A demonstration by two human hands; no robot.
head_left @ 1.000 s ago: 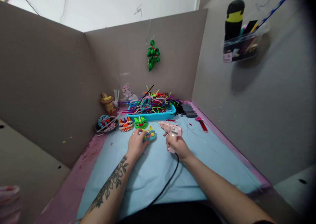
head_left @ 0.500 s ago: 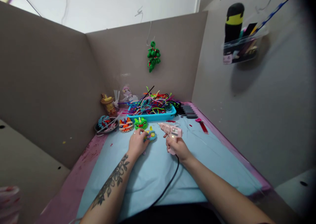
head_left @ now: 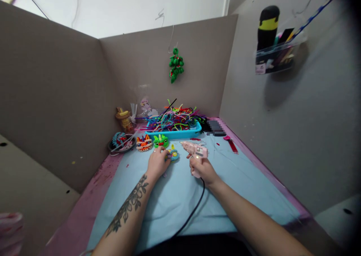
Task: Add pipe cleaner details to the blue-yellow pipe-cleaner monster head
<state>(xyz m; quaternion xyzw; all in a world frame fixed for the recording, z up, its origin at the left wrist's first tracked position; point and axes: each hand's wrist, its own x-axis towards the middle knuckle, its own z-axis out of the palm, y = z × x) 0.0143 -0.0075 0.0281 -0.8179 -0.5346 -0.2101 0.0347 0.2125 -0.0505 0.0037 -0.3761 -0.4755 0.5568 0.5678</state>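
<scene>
With your left hand (head_left: pixel 158 162) you are holding the blue-and-yellow figure (head_left: pixel 175 155) on the blue-covered counter (head_left: pixel 169 203), its fingers clasping and partly hiding the left side. The fingers of your right hand (head_left: pixel 205 169) are grasping the pink glue gun (head_left: pixel 199 150) by its handle, and the nozzle is pointing leftward near the figure. A green figure (head_left: pixel 161 140) is sitting just beyond your left hand
</scene>
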